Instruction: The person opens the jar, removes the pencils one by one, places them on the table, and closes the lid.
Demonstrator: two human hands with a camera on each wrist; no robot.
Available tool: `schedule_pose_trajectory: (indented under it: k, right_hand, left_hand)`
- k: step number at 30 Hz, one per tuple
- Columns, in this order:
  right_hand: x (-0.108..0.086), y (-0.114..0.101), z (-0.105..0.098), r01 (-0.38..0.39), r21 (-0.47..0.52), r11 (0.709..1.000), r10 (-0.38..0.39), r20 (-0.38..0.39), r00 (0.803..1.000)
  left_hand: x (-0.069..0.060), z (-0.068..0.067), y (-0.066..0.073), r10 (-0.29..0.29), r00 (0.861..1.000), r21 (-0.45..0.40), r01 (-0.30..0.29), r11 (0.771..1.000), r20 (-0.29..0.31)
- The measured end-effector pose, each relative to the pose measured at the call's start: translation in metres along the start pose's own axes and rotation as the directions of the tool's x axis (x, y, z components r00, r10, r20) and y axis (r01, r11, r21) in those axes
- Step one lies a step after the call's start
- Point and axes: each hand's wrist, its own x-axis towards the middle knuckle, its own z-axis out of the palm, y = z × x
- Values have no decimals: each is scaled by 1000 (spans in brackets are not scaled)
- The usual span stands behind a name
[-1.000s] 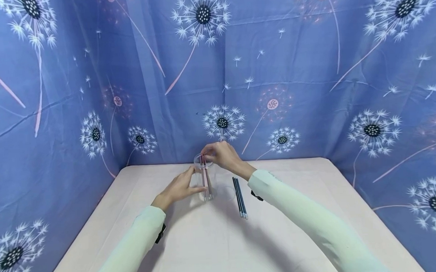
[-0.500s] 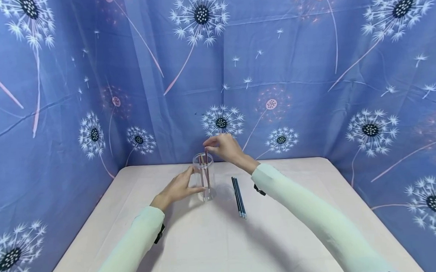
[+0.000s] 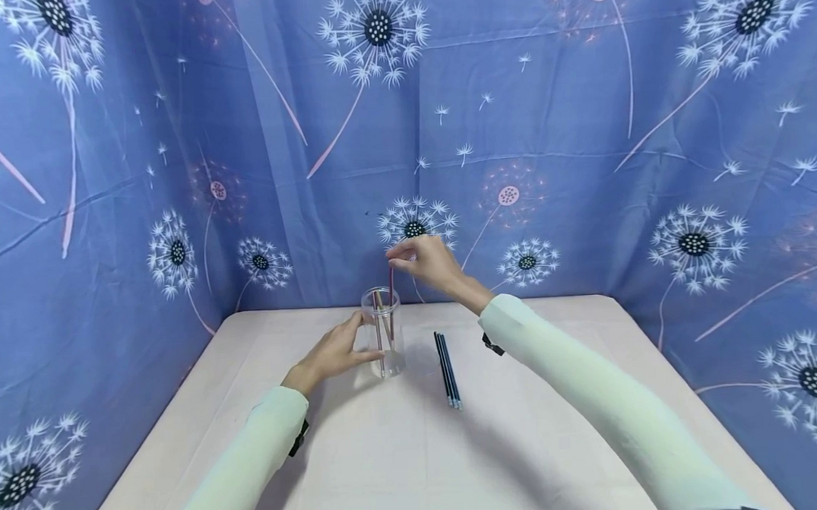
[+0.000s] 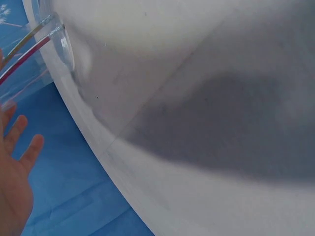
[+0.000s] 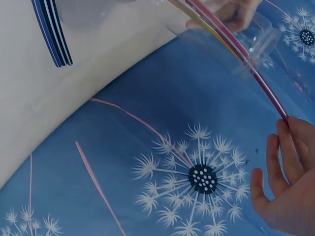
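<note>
A clear, see-through jar stands upright near the table's back edge. My left hand holds its left side, thumb in front and fingers partly hidden behind. Above the rim, my right hand pinches the top of a red pencil, whose lower part is still inside the jar. Other pencils lean within the jar; the left wrist view shows a yellow pencil and a red one. To the right of the jar, several dark pencils lie side by side on the table.
The pale table ends at the back against a blue curtain printed with dandelions, which also hangs on both sides. A faint round shape, perhaps a lid or a light patch, shows between jar and dark pencils in the head view.
My right hand has risen and shifted slightly right, drawing the red pencil partway up out of the jar. The left hand and the dark pencils have stayed in place.
</note>
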Motion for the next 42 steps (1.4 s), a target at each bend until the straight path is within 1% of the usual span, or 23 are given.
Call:
schedule_pose_trajectory:
  k: [4, 9, 18, 23, 26, 30, 35, 42]
  right_hand:
    - [3, 2, -6, -6, 12, 1000, 6, -15, 1000]
    - [4, 4, -11, -22, 54, 998, 24, -29, 999]
    - [7, 4, -24, -32, 121, 992, 37, -38, 999]
    - [11, 1, -35, -53, 122, 991, 61, -67, 996]
    - [14, -2, -42, -64, 117, 991, 75, -99, 992]
    - [18, -3, -51, -86, 145, 986, 105, -127, 986]
    - [20, -1, -58, -106, 176, 979, 135, -165, 977]
    - [20, 4, -67, -119, 219, 968, 167, -216, 962]
  left_hand:
    - [0, 0, 0, 9, 1000, 9, -9, 1000, -4]
    - [1, 1, -1, 14, 1000, 19, -14, 1000, -3]
    - [-2, 1, 0, 4, 1000, 16, -4, 1000, 0]
    - [-2, 0, 2, 4, 1000, 14, -4, 1000, -3]
    - [-1, 0, 2, 8, 1000, 18, -8, 1000, -7]
    - [-1, 0, 2, 16, 1000, 31, -15, 999, -10]
    - [-1, 0, 2, 17, 1000, 37, -17, 999, -12]
    - [-1, 0, 1, 17, 1000, 34, -17, 999, -11]
